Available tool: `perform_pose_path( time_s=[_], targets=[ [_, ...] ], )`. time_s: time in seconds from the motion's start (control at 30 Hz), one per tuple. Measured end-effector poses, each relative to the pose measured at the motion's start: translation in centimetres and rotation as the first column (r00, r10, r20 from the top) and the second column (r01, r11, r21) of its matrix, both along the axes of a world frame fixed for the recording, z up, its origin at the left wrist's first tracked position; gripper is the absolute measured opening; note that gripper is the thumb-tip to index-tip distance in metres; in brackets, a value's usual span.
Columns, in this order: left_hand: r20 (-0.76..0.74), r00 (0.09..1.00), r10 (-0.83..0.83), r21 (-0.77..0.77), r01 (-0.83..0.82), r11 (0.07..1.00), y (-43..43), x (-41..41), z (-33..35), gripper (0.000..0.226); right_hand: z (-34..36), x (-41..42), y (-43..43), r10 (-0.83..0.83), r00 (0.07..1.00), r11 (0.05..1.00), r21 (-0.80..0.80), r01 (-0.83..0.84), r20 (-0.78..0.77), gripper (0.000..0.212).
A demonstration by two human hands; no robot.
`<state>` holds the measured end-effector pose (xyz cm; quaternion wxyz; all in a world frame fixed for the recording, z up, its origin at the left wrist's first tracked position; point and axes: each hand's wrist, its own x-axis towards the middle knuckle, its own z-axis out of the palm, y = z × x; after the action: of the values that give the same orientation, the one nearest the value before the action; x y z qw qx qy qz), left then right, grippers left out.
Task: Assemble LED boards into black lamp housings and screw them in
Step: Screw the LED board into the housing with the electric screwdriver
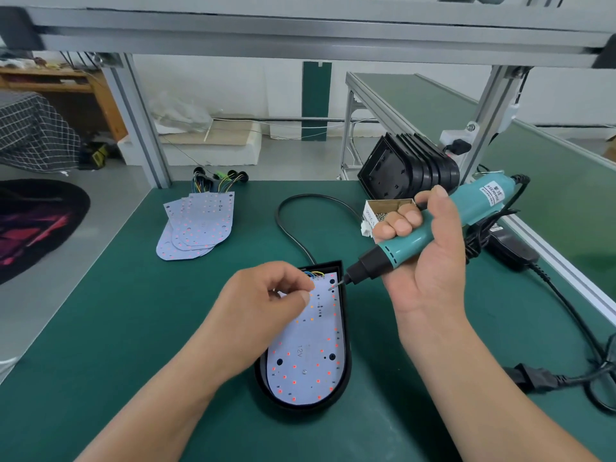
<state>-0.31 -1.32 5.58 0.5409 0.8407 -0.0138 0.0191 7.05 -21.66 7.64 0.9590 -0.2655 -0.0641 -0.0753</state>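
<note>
**A:** Where does the lamp housing [347, 331] lie?

**B:** On the green table [126, 328], near the middle, rounded end toward the person. An LED board [310, 348] sits inside it, with coloured wires [313, 273] at its far end.

**A:** And the left hand [266, 301]?

**B:** It hovers over the far left part of the board. The thumb and forefinger tips are pressed together just beside the wires, and the other fingers are curled in. Whether they pinch anything is too small to tell.

**A:** The right hand [423, 258]?

**B:** Its fingers are wrapped tightly around a teal electric screwdriver [473, 205], which is tilted down to the left. The bit's tip [333, 287] meets the far right corner of the board, just right of the left fingertips.

**A:** Anything else on the table?

**B:** A fanned stack of spare boards [196, 225] lies far left. A row of black housings [410, 168] stands far right, and an open box of screws [386, 208] sits in front of it, partly behind the right hand. A black cable [293, 225] loops away from the housing's far end.
</note>
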Motion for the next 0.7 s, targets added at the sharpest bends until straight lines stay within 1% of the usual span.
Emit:
perform_pose_path(
  time_s=[0.07,0.13,0.17,0.27,0.33,0.43,0.6,0.7],
  targets=[
    [-0.018,0.999,-0.051,-0.030,0.050,0.998,-0.30,-0.15,-0.07,0.019,0.23,-0.34,0.25,0.022,1.000,1.000,0.007,-0.022,0.011,0.021],
    [-0.045,0.995,-0.086,-0.076,0.082,0.994,-0.51,-0.25,0.03,0.009,0.44,-0.58,0.41,0.032,0.999,0.999,0.015,-0.032,0.014,0.020],
    [-0.048,0.994,-0.099,-0.086,0.094,0.992,-0.56,-0.25,0.02,0.009,0.52,-0.68,0.45,0.033,0.999,0.999,0.016,-0.033,0.013,0.020],
    [-0.029,0.993,-0.112,-0.069,0.110,0.992,-0.65,-0.23,-0.13,0.012,0.63,-0.83,0.51,0.037,0.999,0.999,0.017,-0.038,0.012,0.020],
    [-0.024,0.994,-0.104,-0.090,0.101,0.991,-0.64,-0.11,-0.26,0.002,0.62,-0.86,0.51,0.038,0.999,0.999,0.013,-0.038,0.014,0.021],
    [-0.014,0.995,-0.097,-0.153,0.094,0.984,-0.69,-0.18,-0.44,0.018,0.58,-0.89,0.54,0.041,0.999,0.999,0.007,-0.041,0.023,0.021],
    [0.005,0.994,-0.108,-0.225,0.107,0.969,-1.14,-0.36,-0.33,0.023,0.57,-0.88,0.51,0.042,0.999,0.999,0.001,-0.042,0.031,0.021],
    [0.006,0.992,-0.127,-0.237,0.125,0.964,-1.08,-0.34,-0.30,0.022,0.61,-0.83,0.36,0.036,0.999,0.999,0.009,-0.036,0.036,0.019]
  ],
)
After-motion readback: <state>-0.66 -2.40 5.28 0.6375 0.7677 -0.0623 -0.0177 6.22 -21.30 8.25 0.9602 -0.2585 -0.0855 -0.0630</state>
